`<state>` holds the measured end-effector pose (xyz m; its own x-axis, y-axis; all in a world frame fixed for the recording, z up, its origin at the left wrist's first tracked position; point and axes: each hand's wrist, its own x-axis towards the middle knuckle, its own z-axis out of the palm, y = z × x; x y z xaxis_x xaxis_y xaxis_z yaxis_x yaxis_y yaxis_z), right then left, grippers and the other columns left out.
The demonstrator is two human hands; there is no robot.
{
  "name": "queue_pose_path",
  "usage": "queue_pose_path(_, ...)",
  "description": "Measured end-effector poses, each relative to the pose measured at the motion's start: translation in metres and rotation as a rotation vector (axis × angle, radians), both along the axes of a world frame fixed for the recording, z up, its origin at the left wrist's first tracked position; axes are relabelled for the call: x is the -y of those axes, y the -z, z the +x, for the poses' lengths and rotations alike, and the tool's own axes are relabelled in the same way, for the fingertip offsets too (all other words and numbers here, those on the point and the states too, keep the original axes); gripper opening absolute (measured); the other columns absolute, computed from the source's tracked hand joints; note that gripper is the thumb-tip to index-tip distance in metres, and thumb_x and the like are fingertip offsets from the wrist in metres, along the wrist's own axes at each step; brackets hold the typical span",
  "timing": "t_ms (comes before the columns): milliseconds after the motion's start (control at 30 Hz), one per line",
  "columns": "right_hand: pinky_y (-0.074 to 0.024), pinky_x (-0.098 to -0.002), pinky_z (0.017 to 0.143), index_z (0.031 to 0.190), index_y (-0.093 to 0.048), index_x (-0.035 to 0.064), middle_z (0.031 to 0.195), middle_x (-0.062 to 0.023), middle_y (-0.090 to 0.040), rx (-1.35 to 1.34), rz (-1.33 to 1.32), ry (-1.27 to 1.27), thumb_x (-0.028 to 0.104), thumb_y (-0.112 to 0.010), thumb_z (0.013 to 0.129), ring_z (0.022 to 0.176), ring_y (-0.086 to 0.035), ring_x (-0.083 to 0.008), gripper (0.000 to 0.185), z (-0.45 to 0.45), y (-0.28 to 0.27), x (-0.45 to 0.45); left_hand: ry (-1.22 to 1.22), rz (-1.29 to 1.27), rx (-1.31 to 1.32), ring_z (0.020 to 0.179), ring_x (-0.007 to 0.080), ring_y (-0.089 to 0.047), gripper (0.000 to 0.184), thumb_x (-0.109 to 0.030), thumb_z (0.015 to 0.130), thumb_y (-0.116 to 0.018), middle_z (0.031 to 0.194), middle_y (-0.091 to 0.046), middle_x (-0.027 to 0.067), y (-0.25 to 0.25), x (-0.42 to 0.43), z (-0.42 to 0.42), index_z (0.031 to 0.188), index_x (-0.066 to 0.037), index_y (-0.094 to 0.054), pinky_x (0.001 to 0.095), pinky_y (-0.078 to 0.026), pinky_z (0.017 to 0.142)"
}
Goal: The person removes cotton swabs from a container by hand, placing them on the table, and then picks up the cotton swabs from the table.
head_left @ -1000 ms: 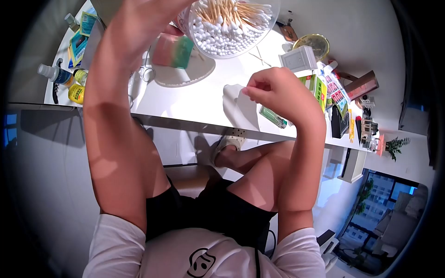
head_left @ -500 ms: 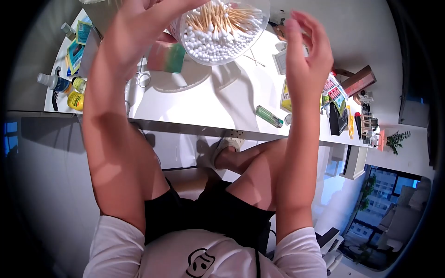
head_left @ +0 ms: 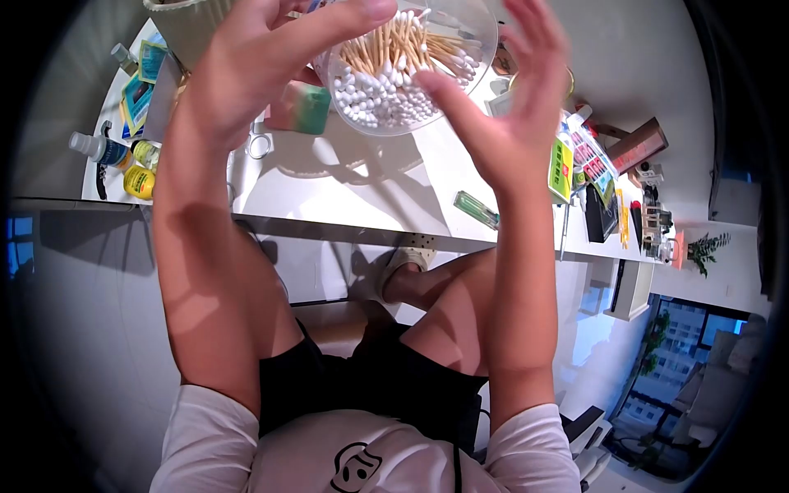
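A clear round tub (head_left: 491, 41) full of cotton swabs (head_left: 390, 62) is held tilted above the desk by my left hand (head_left: 279, 41). The thumb lies along its upper edge; most other fingers are hidden behind the tub or cut off by the frame. The swabs have white tips and pale wooden sticks. My right hand (head_left: 514, 107) is open, its fingers spread and slightly blurred. Its thumb overlaps the swabs in view, though I cannot tell whether it touches them. Nothing shows in this hand.
On the white desk (head_left: 345, 197) lie a pink-and-green box (head_left: 308, 108), scissors (head_left: 259, 145) and a green-handled tool (head_left: 477, 209). Several bottles, among them a yellow one (head_left: 139, 182), stand left. A green-and-yellow box (head_left: 560, 169) and cosmetics crowd the right side.
My right hand has moved left toward the tub, its thumb now in front of the swabs. The tub has shifted slightly right and down with my left hand.
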<state>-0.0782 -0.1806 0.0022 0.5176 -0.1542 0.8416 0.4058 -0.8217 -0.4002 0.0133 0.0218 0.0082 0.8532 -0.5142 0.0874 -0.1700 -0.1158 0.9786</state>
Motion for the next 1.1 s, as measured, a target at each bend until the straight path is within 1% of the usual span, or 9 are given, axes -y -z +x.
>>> queue_pose_path(100, -0.0539, -0.0389, 0.082, 0.100, -0.071, -0.0012, 0.098, -0.0135, -0.071, 0.208, -0.311, -0.030, 0.006, -0.075, 0.083, 0.092, -0.068, -0.0318, 0.019, -0.010, -0.013, -0.004, -0.098, -0.014, -0.031, 0.115, 0.0156, -0.060, 0.058, -0.050, 0.088, -0.069, 0.118, -0.067, 0.0015, -0.002, 0.002, -0.004, 0.130, -0.010, -0.065, 0.0339, -0.041, 0.095)
queue_pose_path(200, -0.0528, -0.0434, 0.083, 0.090, -0.068, -0.0018, 0.092, -0.0179, -0.068, -0.027, -0.350, -0.022, 0.006, -0.071, 0.084, 0.088, -0.065, -0.0371, 0.010, -0.007, -0.007, -0.035, -0.064, 0.027, -0.014, 0.116, 0.0178, -0.059, 0.063, -0.050, 0.088, -0.068, 0.121, -0.066, 0.0041, -0.015, 0.003, -0.008, 0.132, -0.005, -0.063, 0.0348, -0.042, 0.098)
queue_pose_path(300, -0.0499, -0.0491, 0.092, 0.091, -0.067, -0.0043, 0.096, -0.0234, -0.068, -0.142, -0.339, 0.084, 0.015, -0.062, 0.095, 0.093, -0.064, -0.0416, 0.020, -0.001, 0.003, -0.042, 0.136, -0.236, -0.246, 0.078, 0.0093, -0.061, 0.053, -0.034, 0.087, -0.079, 0.095, -0.068, 0.0065, -0.033, 0.003, -0.018, 0.119, 0.005, -0.062, 0.0214, -0.047, 0.058)
queue_pose_path(367, -0.0499, -0.0499, 0.092, 0.099, -0.066, -0.0077, 0.095, -0.0252, -0.067, -0.283, -0.195, 0.011, 0.015, -0.059, 0.096, 0.092, -0.063, -0.0438, 0.024, 0.000, 0.001, -0.043, 0.130, -0.175, -0.039, 0.074, 0.0080, -0.062, 0.056, -0.029, 0.087, -0.081, 0.096, -0.068, 0.0072, -0.015, 0.009, -0.011, 0.124, 0.005, -0.058, 0.0190, -0.046, 0.050)
queue_pose_path(700, -0.0490, -0.0475, 0.102, 0.095, -0.066, -0.0024, 0.094, -0.0222, -0.068, -0.380, -0.101, -0.104, 0.005, -0.057, 0.086, 0.097, -0.064, -0.0430, 0.014, -0.005, -0.009, -0.024, 0.155, -0.076, -0.088, 0.063, 0.0064, -0.059, 0.058, -0.034, 0.085, -0.082, 0.087, -0.068, 0.0050, -0.034, 0.006, -0.015, 0.122, 0.005, -0.060, 0.0188, -0.045, 0.048)
queue_pose_path(800, -0.0481, -0.0501, 0.101, 0.093, -0.065, -0.0017, 0.095, -0.0204, -0.069, -0.229, -0.232, -0.148, 0.002, -0.059, 0.081, 0.095, -0.064, -0.0426, 0.015, 0.000, 0.002, -0.022, 0.027, -0.062, -0.084, 0.064, 0.0069, -0.060, 0.059, -0.036, 0.085, -0.082, 0.088, -0.068, 0.0054, -0.025, 0.012, -0.016, 0.121, 0.005, -0.061, 0.0191, -0.044, 0.048)
queue_pose_path(900, -0.0488, -0.0507, 0.091, 0.092, -0.068, 0.0021, 0.098, -0.0142, -0.070, -0.250, -0.869, 0.315, 0.004, -0.063, 0.078, 0.094, -0.064, -0.0377, 0.015, -0.013, -0.017, -0.026, 0.057, -0.129, -0.043, 0.066, 0.0075, -0.061, 0.059, -0.036, 0.085, -0.081, 0.089, -0.068, 0.0061, -0.018, 0.008, -0.013, 0.121, 0.006, -0.060, 0.0201, -0.045, 0.050)
queue_pose_path(1000, -0.0474, -0.0486, 0.106, 0.127, -0.057, -0.0041, 0.119, -0.0278, -0.065, -0.346, -0.506, -0.047, 0.005, -0.068, 0.086, 0.116, -0.062, -0.0422, 0.044, -0.010, -0.021, -0.019, 0.095, -0.113, -0.055, 0.069, 0.0089, -0.062, 0.060, -0.035, 0.085, -0.082, 0.091, -0.069, 0.0075, -0.018, 0.010, -0.009, 0.120, 0.007, -0.060, 0.0211, -0.047, 0.053)
queue_pose_path(1100, -0.0491, -0.0504, 0.100, 0.107, -0.062, -0.0038, 0.106, -0.0261, -0.067, -0.485, -0.221, -0.188, -0.002, -0.057, 0.084, 0.108, -0.062, -0.0449, 0.024, -0.010, -0.018, -0.020, -0.031, -0.018, -0.118, 0.074, 0.0104, -0.064, 0.060, -0.035, 0.085, -0.082, 0.094, -0.070, 0.0091, -0.025, 0.015, -0.012, 0.121, 0.008, -0.060, 0.0214, -0.048, 0.055)
